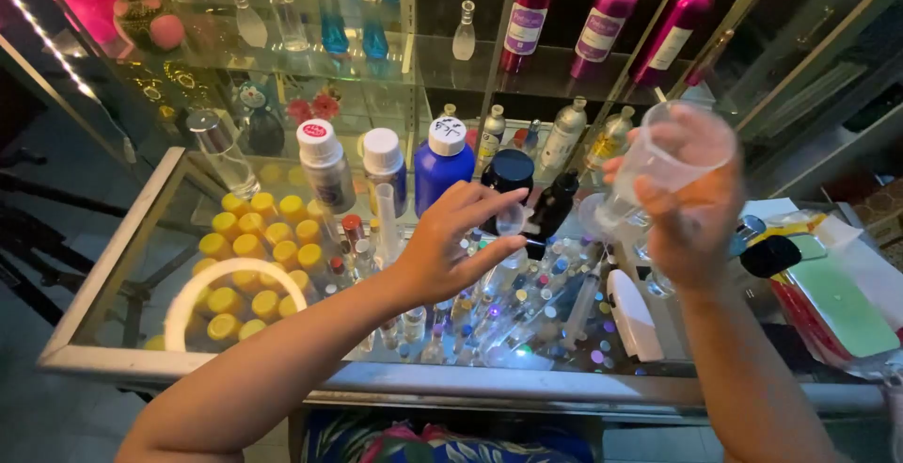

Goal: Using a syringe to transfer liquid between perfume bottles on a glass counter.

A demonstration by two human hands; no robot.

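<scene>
My right hand point(694, 223) grips a clear cup point(670, 157), raised above the desk point(113, 265); contents indiscernible. My left hand point(451, 247) pinches a small funnel point(511, 221), partly hidden by fingers. Around: yellow caps point(259, 256), blue bottle point(442, 164), black jar point(509, 173), blurred vials point(508, 312).

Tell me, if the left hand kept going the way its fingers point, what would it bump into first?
Probably the black bottle. The left hand points up and to the right, pinching a small clear funnel, and that bottle stands just past it. Depth is hard to judge from above.
</scene>
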